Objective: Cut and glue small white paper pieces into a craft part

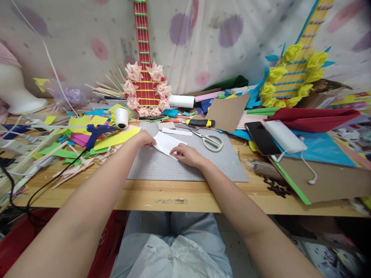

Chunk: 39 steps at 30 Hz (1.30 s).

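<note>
We look down our own two bare arms at a cluttered craft table. A sheet of white paper (166,143) lies on a grey cutting mat (226,166), toward the mat's far left corner. Our left hand (145,138) rests at the sheet's left end, fingers curled down with the tips pinching or pressing that edge; which of the two, we cannot tell. Our right hand (188,153) lies palm down on the sheet's near right edge, fingers loosely bent and pressing it flat, gripping nothing.

What could go wrong, in our judgement: the paper is thin and held only at its two ends, so uneven pressure could let it skid on the smooth mat or crease crookedly. The scissors (211,140) lie just beyond the right hand near the mat's far edge, blades toward the paper, and a careless sweep could catch them. The blue glue gun (97,133) sits off the mat's left edge, near our left forearm, its black cord (43,187) trailing toward the table's near left edge, where an elbow might snag it.

Both arms reach forward, converging on the sheet, wrists low.
</note>
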Each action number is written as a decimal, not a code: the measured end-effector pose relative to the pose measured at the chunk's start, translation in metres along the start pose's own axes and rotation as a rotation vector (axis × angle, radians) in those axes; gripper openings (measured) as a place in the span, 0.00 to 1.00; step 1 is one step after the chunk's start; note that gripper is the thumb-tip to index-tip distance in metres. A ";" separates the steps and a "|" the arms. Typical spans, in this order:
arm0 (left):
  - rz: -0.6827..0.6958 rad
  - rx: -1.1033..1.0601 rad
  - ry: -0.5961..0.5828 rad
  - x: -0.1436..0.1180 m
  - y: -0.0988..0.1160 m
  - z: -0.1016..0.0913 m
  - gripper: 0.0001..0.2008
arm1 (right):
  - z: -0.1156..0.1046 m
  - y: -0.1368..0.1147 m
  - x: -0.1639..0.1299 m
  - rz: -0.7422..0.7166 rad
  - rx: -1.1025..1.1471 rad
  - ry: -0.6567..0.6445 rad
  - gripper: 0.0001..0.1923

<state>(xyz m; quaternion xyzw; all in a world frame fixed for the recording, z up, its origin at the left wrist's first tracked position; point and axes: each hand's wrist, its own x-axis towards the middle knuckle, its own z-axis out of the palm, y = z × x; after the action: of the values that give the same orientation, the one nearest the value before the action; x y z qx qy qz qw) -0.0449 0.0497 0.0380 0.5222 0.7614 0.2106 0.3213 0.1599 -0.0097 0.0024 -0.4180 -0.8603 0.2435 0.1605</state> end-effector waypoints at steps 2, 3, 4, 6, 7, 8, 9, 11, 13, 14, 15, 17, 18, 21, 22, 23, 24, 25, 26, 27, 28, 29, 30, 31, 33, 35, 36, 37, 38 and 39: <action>-0.132 -0.230 -0.141 -0.008 0.003 -0.001 0.14 | 0.000 0.000 0.000 0.002 0.003 0.000 0.12; -0.154 -0.329 -0.158 -0.013 0.003 -0.002 0.15 | 0.000 0.000 0.000 0.002 0.005 0.002 0.12; -0.155 -0.403 -0.148 -0.017 0.002 -0.002 0.15 | 0.000 0.000 0.000 0.001 0.006 0.004 0.12; -0.150 -0.481 -0.138 -0.027 -0.002 -0.003 0.15 | 0.001 0.000 0.000 -0.001 0.005 0.005 0.12; -0.151 -0.508 -0.160 -0.032 -0.005 -0.002 0.13 | 0.001 0.000 0.000 -0.003 0.004 0.005 0.12; -0.147 -0.537 -0.186 -0.036 -0.008 -0.001 0.12 | 0.001 0.000 0.001 -0.004 0.003 0.005 0.12; -0.144 -0.563 -0.219 -0.040 -0.011 0.001 0.10 | 0.001 0.001 0.001 -0.003 0.003 0.005 0.12; -0.148 -0.606 -0.267 -0.046 -0.014 0.007 0.07 | 0.002 0.001 0.001 -0.001 0.002 0.007 0.11; -0.158 -0.629 -0.251 -0.049 -0.014 0.014 0.07 | 0.002 0.001 0.000 -0.001 0.000 0.009 0.11; -0.159 -0.634 -0.228 -0.050 -0.014 0.018 0.08 | 0.002 0.001 0.000 -0.001 -0.002 0.010 0.11; -0.159 -0.635 -0.203 -0.051 -0.013 0.022 0.08 | 0.002 0.001 0.000 -0.003 -0.004 0.010 0.11; -0.156 -0.621 -0.160 -0.051 -0.012 0.027 0.09 | 0.002 0.002 0.000 -0.002 -0.008 0.011 0.11; -0.155 -0.611 -0.145 -0.051 -0.011 0.029 0.09 | 0.002 0.002 0.001 -0.001 -0.010 0.012 0.11; -0.147 -0.583 -0.113 -0.051 -0.011 0.032 0.10 | 0.002 0.002 0.001 0.000 -0.013 0.015 0.11; -0.145 -0.579 -0.109 -0.051 -0.011 0.032 0.11 | 0.002 0.002 0.001 0.002 -0.014 0.016 0.11; -0.143 -0.578 -0.107 -0.051 -0.011 0.032 0.11 | 0.002 0.001 0.000 0.003 -0.015 0.015 0.11; -0.142 -0.577 -0.104 -0.051 -0.011 0.032 0.12 | 0.001 0.001 0.000 0.005 -0.015 0.015 0.11; -0.139 -0.572 -0.099 -0.052 -0.011 0.033 0.13 | 0.001 0.000 0.000 0.006 -0.013 0.014 0.12; -0.130 -0.564 -0.097 -0.052 -0.011 0.033 0.14 | 0.001 0.000 0.000 0.007 -0.009 0.015 0.12; -0.114 -0.552 -0.093 -0.052 -0.012 0.034 0.15 | 0.001 0.000 0.000 0.006 -0.005 0.018 0.12; -0.094 -0.540 -0.085 -0.052 -0.013 0.035 0.16 | 0.001 0.000 0.000 0.004 0.002 0.023 0.11; -0.068 -0.528 -0.072 -0.051 -0.014 0.036 0.18 | 0.002 0.000 0.000 0.002 0.010 0.031 0.11; -0.042 -0.520 -0.054 -0.050 -0.015 0.037 0.20 | 0.003 0.001 0.000 0.000 0.023 0.040 0.11; -0.017 -0.514 -0.032 -0.049 -0.016 0.038 0.22 | 0.005 0.002 0.000 -0.002 0.042 0.053 0.11; 0.037 -0.513 0.022 -0.047 -0.018 0.039 0.25 | 0.007 0.004 0.002 0.000 0.110 0.087 0.11; 0.104 -0.523 0.059 -0.047 -0.017 0.038 0.26 | 0.006 0.007 0.005 0.028 0.210 0.157 0.12; 0.141 -0.535 0.065 -0.047 -0.016 0.036 0.26 | 0.004 0.008 0.006 0.060 0.261 0.215 0.13; 0.175 -0.550 0.062 -0.049 -0.013 0.033 0.27 | 0.001 0.009 0.008 0.099 0.308 0.281 0.14; 0.205 -0.565 0.048 -0.051 -0.011 0.030 0.27 | -0.002 0.010 0.010 0.142 0.354 0.349 0.16; 0.224 -0.577 0.028 -0.053 -0.008 0.026 0.27 | -0.006 0.011 0.013 0.182 0.402 0.408 0.20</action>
<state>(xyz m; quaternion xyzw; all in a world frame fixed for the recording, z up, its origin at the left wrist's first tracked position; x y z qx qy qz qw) -0.0181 -0.0027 0.0287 0.4874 0.6122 0.4592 0.4204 0.1623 0.0080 0.0019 -0.4938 -0.7037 0.3333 0.3871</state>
